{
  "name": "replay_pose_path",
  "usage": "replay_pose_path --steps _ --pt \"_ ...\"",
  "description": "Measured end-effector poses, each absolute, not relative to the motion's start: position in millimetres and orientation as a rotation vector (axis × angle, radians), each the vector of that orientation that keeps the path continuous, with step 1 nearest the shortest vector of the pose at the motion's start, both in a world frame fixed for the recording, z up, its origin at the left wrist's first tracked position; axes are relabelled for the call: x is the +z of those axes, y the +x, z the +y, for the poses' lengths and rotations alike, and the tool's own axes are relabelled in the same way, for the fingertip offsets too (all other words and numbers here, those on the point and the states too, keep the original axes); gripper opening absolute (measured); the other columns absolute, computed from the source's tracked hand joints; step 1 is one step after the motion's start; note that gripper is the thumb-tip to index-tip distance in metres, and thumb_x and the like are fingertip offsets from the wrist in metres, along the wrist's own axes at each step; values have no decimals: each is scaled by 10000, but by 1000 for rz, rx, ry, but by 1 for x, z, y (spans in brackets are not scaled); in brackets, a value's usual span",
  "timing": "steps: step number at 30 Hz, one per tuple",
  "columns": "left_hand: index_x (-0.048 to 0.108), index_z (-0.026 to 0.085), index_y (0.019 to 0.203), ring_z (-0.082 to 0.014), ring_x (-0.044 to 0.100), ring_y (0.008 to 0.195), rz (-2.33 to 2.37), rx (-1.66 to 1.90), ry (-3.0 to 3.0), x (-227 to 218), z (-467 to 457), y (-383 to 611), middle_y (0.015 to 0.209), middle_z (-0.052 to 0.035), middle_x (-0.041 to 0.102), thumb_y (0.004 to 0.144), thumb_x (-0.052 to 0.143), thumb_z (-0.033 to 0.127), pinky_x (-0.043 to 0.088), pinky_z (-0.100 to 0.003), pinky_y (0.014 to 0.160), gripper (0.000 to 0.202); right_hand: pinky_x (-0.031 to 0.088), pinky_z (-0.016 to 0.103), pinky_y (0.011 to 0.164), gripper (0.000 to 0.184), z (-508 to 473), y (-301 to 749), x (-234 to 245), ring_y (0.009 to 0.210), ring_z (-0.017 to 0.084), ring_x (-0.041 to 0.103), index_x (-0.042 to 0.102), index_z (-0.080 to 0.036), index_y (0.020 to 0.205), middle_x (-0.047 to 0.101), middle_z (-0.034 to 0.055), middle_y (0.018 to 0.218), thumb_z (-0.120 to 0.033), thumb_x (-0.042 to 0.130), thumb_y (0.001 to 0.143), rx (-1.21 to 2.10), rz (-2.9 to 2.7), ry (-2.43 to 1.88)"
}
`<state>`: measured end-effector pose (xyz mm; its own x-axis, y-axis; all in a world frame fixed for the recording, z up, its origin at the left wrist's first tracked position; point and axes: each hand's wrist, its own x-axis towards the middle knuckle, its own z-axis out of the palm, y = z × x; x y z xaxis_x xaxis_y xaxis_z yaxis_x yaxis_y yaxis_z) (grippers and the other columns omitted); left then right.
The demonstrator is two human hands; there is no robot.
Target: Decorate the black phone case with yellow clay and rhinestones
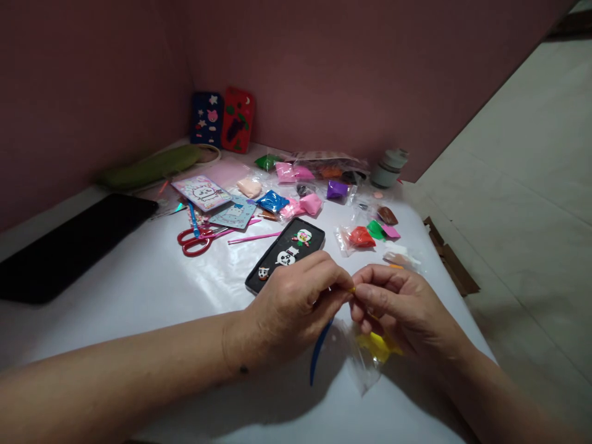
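Note:
My left hand (296, 305) and my right hand (400, 305) meet fingertip to fingertip over the white table (152, 283), both pinched on a tiny yellow bit of clay (353, 289). A blue tool (319, 351) sticks down from under my left hand. A clear bag with yellow clay (377, 346) lies under my right hand. Just beyond my left hand lies a black phone case (287, 250) decorated with small clay figures.
Several small bags of coloured clay (309, 185) are scattered behind the case. Red scissors (198, 239), a pink stick (253, 237) and sticker cards (201, 192) lie to the left. A black tablet (69, 243) is far left. Two decorated cases (222, 120) lean on the wall.

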<state>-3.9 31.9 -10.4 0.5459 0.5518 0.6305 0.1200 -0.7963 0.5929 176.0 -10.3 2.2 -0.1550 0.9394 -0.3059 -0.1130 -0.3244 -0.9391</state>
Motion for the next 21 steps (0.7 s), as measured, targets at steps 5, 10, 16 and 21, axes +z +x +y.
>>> replay_pose_path --steps 5,10,16,21 --pt "604 121 840 -72 541 652 567 1173 2284 -9 32 -4 737 -14 585 837 541 65 438 -156 586 84 397 190 457 260 -11 174 6 469 88 577 658 -157 693 679 24 589 -399 727 755 1652 -1053 -1257" --pt "602 123 865 -49 537 558 709 1100 2092 -7 31 -3 698 25 596 755 630 60 428 -126 504 130 391 179 462 208 -11 173 7 463 72 561 657 -168 721 663 -3 585 -361 721 765 1597 -1006 -1273" --pt "659 135 814 -50 555 495 797 1046 2168 -4 31 -4 569 48 604 809 601 96 404 -135 483 70 375 189 454 180 -11 173 5 471 81 551 645 -181 758 650 -5 583 -342 724 758 1535 -1006 -1275" --pt "664 153 841 -51 550 486 789 1108 2282 -7 30 -5 603 46 631 814 592 87 407 -143 494 102 404 205 481 189 -13 170 2 484 88 539 637 -181 766 645 -4 594 -348 725 756 1509 -1012 -1294"
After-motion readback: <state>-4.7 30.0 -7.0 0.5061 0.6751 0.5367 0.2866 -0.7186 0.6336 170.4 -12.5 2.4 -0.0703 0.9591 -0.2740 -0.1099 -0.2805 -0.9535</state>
